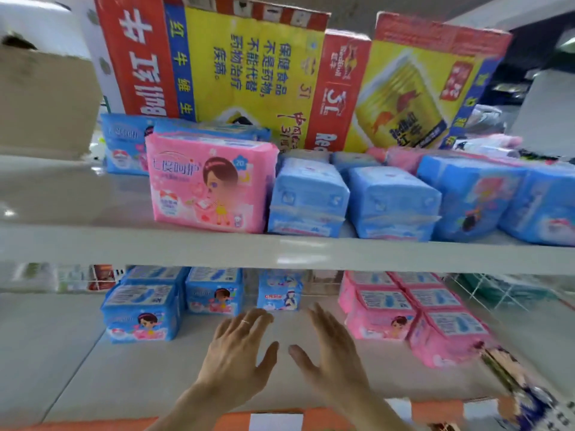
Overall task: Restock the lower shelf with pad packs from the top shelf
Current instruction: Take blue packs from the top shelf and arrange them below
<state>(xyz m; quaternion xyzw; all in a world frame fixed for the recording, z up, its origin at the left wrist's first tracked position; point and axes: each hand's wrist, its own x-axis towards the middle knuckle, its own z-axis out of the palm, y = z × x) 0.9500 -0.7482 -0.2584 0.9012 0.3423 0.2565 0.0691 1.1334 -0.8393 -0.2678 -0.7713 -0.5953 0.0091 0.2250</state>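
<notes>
**Empty hands over a gap on the lower shelf**

The left hand [239, 353] and right hand [333, 353] hover with fingers spread, holding nothing, above the bare middle of the lower shelf [62, 353]. The pink pack [211, 188] stands at the front of the top shelf [186, 247], printed face outward, its long axis along the shelf edge. A blue pack [211, 129] sits close behind and above it, so a careless pull could drag that one off the edge
</notes>
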